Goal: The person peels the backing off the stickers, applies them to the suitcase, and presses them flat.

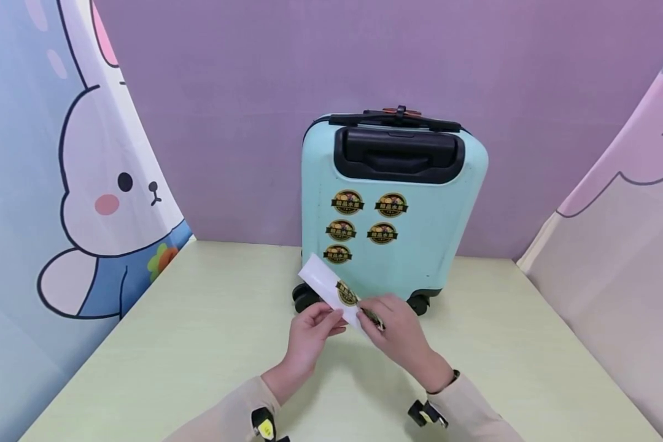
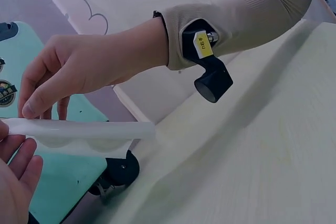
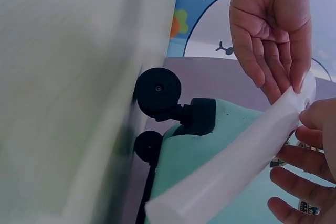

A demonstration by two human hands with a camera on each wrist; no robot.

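A white backing strip of round black-and-gold stickers (image 1: 321,279) is held between both hands in front of a mint-green suitcase (image 1: 420,245). My left hand (image 1: 307,337) pinches the strip's lower edge between thumb and fingers. At its right part, my right hand (image 1: 400,328) pinches the strip beside a sticker (image 1: 372,317) that its fingers partly cover. Another sticker (image 1: 346,293) shows on the strip between the hands. In the right wrist view, the strip's plain back (image 3: 226,166) faces the camera. Several matching stickers (image 1: 347,202) are on the suitcase front, in two columns.
The suitcase stands upright on a pale table (image 1: 199,344), against a purple backdrop (image 1: 243,123). Its black handle recess (image 1: 400,156) is at the top and dark wheels (image 1: 418,304) are below. Cartoon-printed cloths (image 1: 110,202) hang at both sides.
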